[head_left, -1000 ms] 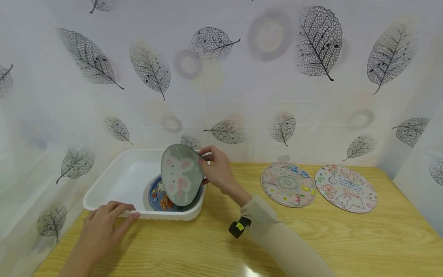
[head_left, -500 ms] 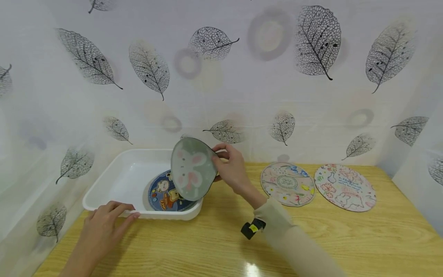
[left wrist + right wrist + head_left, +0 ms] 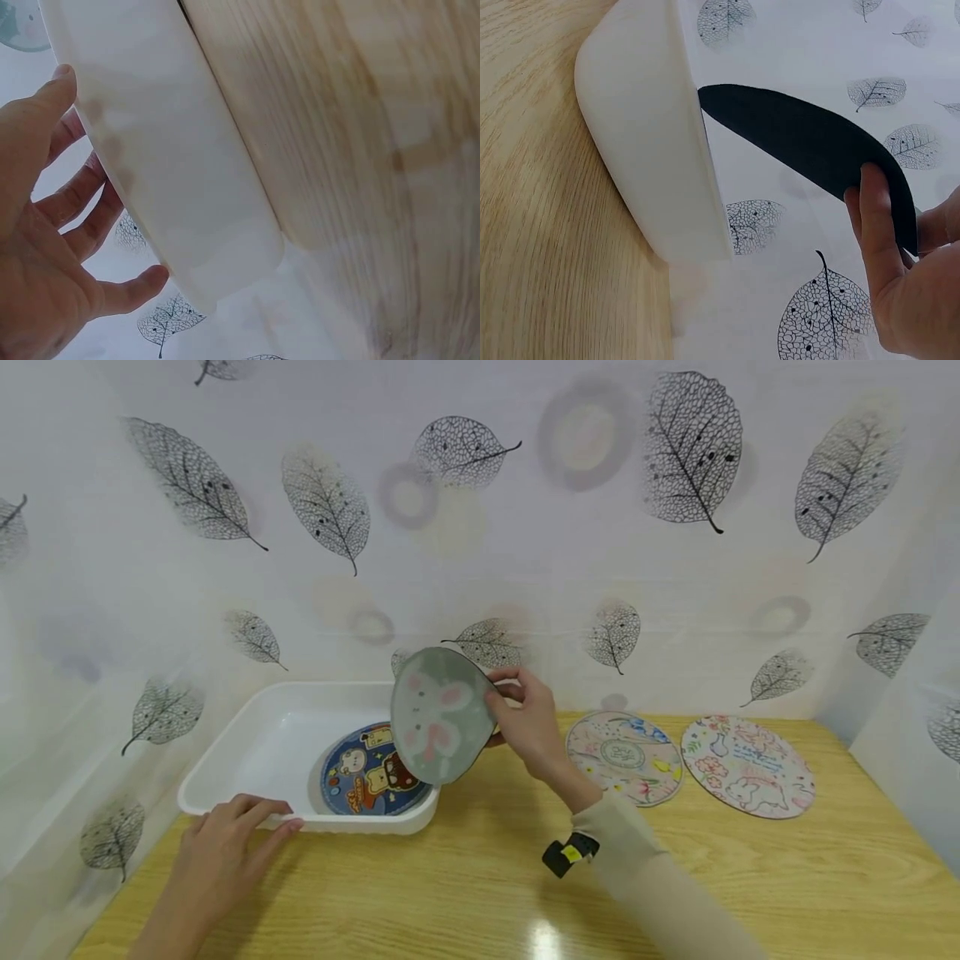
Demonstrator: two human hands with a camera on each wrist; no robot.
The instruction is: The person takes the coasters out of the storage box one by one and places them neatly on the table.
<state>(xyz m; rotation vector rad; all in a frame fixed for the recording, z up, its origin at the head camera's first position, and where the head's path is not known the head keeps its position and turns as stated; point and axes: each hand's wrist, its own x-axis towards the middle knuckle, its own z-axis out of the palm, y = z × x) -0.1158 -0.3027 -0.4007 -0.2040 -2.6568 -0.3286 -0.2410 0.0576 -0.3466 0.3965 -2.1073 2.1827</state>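
While right fingers point(image 3: 877, 217) pinch rabbit mat point(image 3: 438, 718) by edge, left fingers point(image 3: 72, 199) hooked over tray point(image 3: 266, 760)

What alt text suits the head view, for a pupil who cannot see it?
A right hand holds up a greenish rabbit mat at the right end of a white tray, in which a round blue mat lies. The left hand holds the tray's near rim; on the wooden table to the right lie a floral mat and a blue-lettered mat.

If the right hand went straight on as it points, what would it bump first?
Beyond the grey bunny mat it holds, the right hand would probably meet the leaf-printed sheet behind the tray first, though depth is unclear.
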